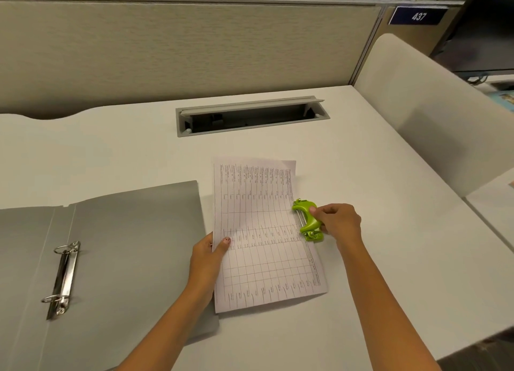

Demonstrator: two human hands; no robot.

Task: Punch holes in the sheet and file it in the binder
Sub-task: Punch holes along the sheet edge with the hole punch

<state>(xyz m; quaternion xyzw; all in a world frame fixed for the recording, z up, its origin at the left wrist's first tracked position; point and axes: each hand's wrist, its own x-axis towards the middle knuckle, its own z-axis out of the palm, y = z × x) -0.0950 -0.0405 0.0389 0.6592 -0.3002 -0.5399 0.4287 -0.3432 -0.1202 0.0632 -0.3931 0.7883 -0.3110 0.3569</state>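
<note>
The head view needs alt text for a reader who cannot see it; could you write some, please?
A right hand holds a green hole punch at the edge of a printed sheet that the left hand steadies. An open grey binder lies left on the white desk.

**Colours on your counter**

You have a white sheet [261,231] printed with a dark ruled grid, a lime-green hole punch [307,220] with silver metal parts, and a plain grey binder [125,248] with shiny chrome rings [62,276]. Your counter [361,162] is off-white; the partition [180,50] is beige.
</note>
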